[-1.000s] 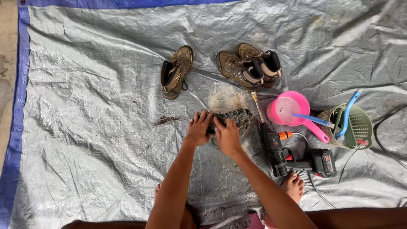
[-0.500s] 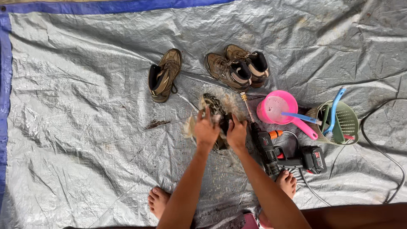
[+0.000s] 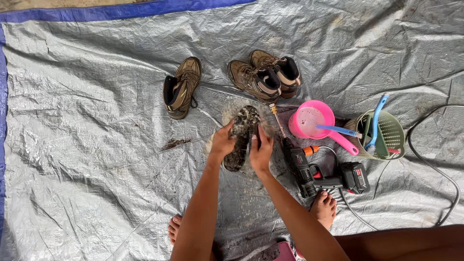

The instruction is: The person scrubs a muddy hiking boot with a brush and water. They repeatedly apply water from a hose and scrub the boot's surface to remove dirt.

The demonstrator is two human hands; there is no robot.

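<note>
Two bare feet (image 3: 325,207) rest on the grey tarp (image 3: 87,159), nearest of all. Just past them, both hands hold one muddy boot (image 3: 241,137) sole up, its long way running away from the person. The left hand (image 3: 223,143) is curled round its left edge, and the right hand (image 3: 261,153) round its right edge. One black spray gun (image 3: 309,171) lies beside the right hand. Farther off are one pink dipper (image 3: 311,121), one green basket (image 3: 386,133) and three more brown boots (image 3: 263,77).

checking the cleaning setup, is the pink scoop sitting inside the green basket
No, the pink scoop lies on the tarp beside the green basket, left of it, with only a blue-handled tool across the two.
</note>
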